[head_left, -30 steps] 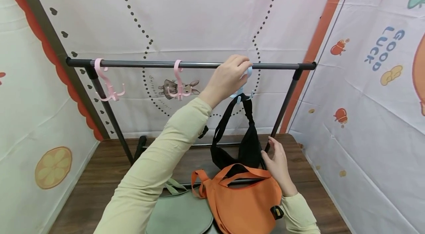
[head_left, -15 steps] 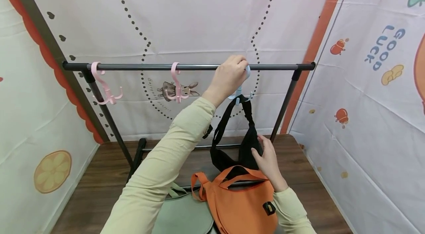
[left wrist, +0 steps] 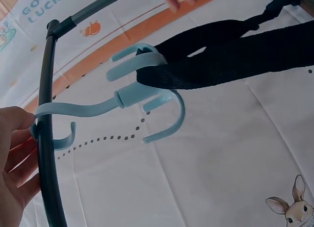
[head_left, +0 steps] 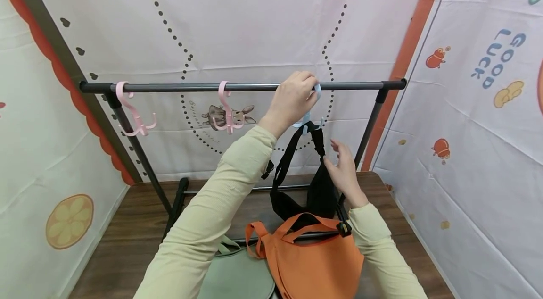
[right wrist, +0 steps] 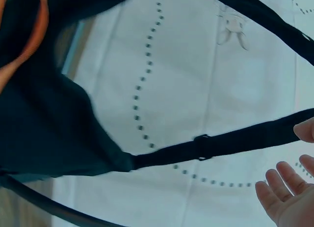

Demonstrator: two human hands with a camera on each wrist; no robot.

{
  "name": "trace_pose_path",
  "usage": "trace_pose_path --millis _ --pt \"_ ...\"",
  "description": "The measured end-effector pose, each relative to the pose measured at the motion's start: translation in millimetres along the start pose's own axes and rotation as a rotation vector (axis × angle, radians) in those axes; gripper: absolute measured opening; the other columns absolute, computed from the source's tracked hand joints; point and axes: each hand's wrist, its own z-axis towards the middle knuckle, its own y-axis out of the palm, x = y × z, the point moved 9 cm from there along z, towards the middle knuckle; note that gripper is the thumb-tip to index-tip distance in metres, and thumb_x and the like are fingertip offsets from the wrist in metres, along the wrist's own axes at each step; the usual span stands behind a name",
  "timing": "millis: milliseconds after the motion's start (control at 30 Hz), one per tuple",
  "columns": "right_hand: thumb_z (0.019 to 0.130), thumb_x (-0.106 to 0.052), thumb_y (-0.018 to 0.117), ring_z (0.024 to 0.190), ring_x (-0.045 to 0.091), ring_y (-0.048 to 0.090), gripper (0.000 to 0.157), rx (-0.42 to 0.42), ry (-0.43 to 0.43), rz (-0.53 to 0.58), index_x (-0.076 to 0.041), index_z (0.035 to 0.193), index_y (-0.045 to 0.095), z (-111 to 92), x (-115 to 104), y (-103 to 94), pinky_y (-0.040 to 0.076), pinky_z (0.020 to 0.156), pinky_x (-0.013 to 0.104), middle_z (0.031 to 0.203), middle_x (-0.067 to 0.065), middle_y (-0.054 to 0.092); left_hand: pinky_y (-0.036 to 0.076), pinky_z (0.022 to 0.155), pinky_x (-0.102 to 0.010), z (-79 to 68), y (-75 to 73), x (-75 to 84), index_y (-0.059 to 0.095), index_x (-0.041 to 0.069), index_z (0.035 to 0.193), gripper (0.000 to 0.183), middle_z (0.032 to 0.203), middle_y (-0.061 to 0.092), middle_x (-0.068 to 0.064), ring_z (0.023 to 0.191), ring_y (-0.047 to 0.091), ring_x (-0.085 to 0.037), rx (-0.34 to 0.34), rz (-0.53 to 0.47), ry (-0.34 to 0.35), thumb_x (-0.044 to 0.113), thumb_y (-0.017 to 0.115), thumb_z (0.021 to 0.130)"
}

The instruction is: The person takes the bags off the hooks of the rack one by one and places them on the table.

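At the black rail, my left hand (head_left: 292,101) pinches the curved top of a light blue multi-prong hook (left wrist: 135,92), its fingers partly behind the rail in the left wrist view. The strap of a black bag (head_left: 320,195) is looped over a prong of that hook, and the bag hangs below. My right hand (head_left: 345,174) is beside the bag's right strap, fingers loosely spread and thumb near the strap (right wrist: 245,138). Whether the thumb touches it I cannot tell. An orange bag (head_left: 316,266) and a green bag (head_left: 237,275) lie in front.
The black rail (head_left: 182,87) spans a frame standing on a wooden table (head_left: 110,252). Two pink hooks, a left one (head_left: 135,115) and a middle one (head_left: 227,110), hang there with nothing on them. Printed cloth (head_left: 254,20) encloses the back and sides.
My right hand has moved left and then up, from beside the bag's lower right to its strap. The left hand stays at the blue hook on the rail.
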Motion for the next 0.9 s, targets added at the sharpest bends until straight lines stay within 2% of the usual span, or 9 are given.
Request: trace_pose_path --millis 200,433,633,900 --pt "0.084 -0.002 0.058 0.110 0.035 0.047 0.044 0.015 -0.047 -0.012 0.003 0.126 0.046 32 -19 -4.6 0.041 0.091 0.050 0.119 0.024 0.050 0.049 0.076 -0.024 0.9 0.6 0.5 0.066 0.003 0.099 0.019 0.099 0.064 -0.004 0.089 0.058 -0.018 -0.026 0.009 -0.004 0.009 0.054 0.086" --pt "0.083 0.001 0.058 0.104 0.033 0.051 0.032 -0.001 -0.101 0.016 0.006 0.114 0.052 57 -31 3.4 0.044 0.089 0.048 0.110 0.022 0.053 0.050 0.077 -0.024 0.2 0.1 0.8 0.065 0.003 0.099 0.019 0.099 0.063 -0.005 0.090 0.058 -0.019 -0.027 -0.010 -0.014 0.010 0.055 0.086" --pt "0.083 0.005 0.054 0.098 0.033 0.056 0.020 -0.017 -0.145 0.055 0.006 0.102 0.059 62 -36 10.5 0.047 0.085 0.045 0.099 0.021 0.059 0.050 0.075 -0.024 -1.1 -1.3 2.9 0.065 0.002 0.098 0.018 0.098 0.063 -0.005 0.089 0.057 -0.019 -0.001 -0.020 -0.003 0.008 0.054 0.086" --pt "0.083 0.004 0.055 0.097 0.032 0.057 0.018 -0.004 -0.169 0.043 0.004 0.099 0.063 63 -36 11.1 0.047 0.086 0.044 0.099 0.019 0.062 0.049 0.076 -0.023 -1.8 0.5 1.2 0.065 0.002 0.099 0.019 0.101 0.064 -0.005 0.090 0.057 -0.018 -0.009 -0.016 -0.009 0.008 0.052 0.086"
